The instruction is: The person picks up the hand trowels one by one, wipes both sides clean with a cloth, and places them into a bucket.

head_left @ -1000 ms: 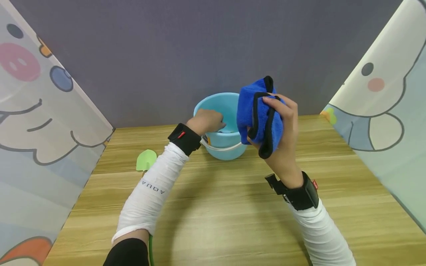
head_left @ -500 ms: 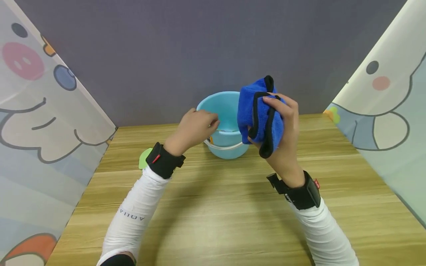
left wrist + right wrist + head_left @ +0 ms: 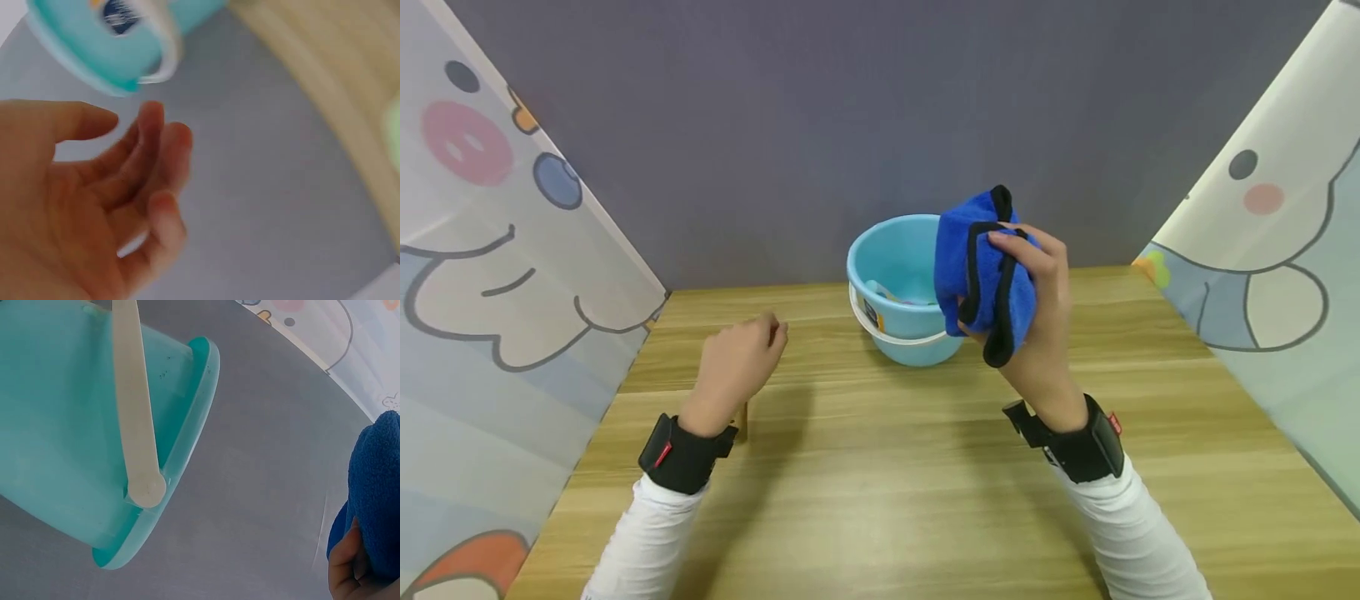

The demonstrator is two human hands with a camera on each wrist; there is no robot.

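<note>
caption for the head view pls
Right hand grips a folded blue cloth beside a light blue bucket; left hand hovers open.

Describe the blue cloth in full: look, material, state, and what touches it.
The blue cloth is a plush, fleecy-looking towel in deep blue with black edging. It is folded and bunched into a thick wad, held upright in the air in front of the light blue bucket, above the wooden table. The right hand grips it, fingers curled over its front. Nothing else touches it.
</note>
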